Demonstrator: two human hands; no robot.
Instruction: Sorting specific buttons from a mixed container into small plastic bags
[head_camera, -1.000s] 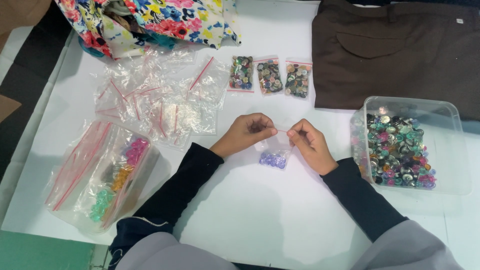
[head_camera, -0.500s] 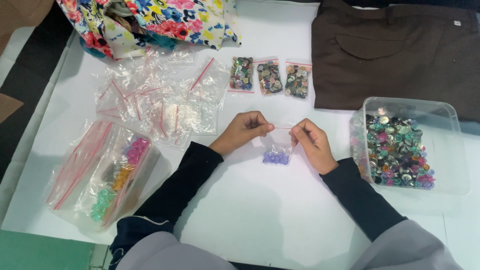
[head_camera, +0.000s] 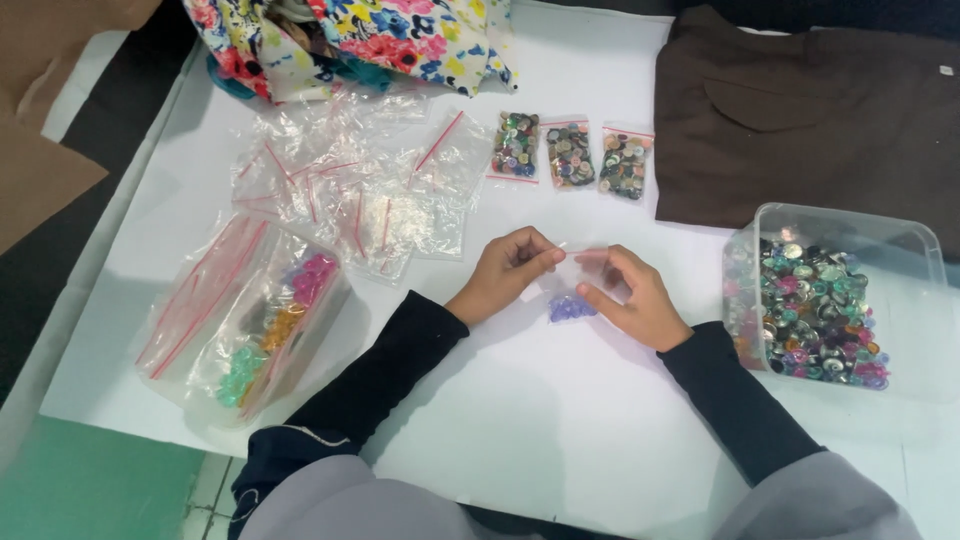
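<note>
Both hands pinch the top edge of one small clear bag (head_camera: 570, 290): left hand (head_camera: 508, 272) on its left corner, right hand (head_camera: 630, 298) on its right, fingers closed on the plastic. Bag hangs between them just above the white table (head_camera: 520, 420), purple buttons (head_camera: 570, 308) bunched at its bottom.

Around it, big to small:
- brown cloth (head_camera: 810, 110), far right corner
- floral cloth (head_camera: 360, 35), far left
- clear tub (head_camera: 835, 300) of mixed buttons, just right of the right hand
- large zip bag (head_camera: 250, 320) with coloured beads, left edge
- heap of empty zip bags (head_camera: 350, 190), beyond the left hand
- three filled button bags (head_camera: 570, 155) in a row, beyond both hands
</note>
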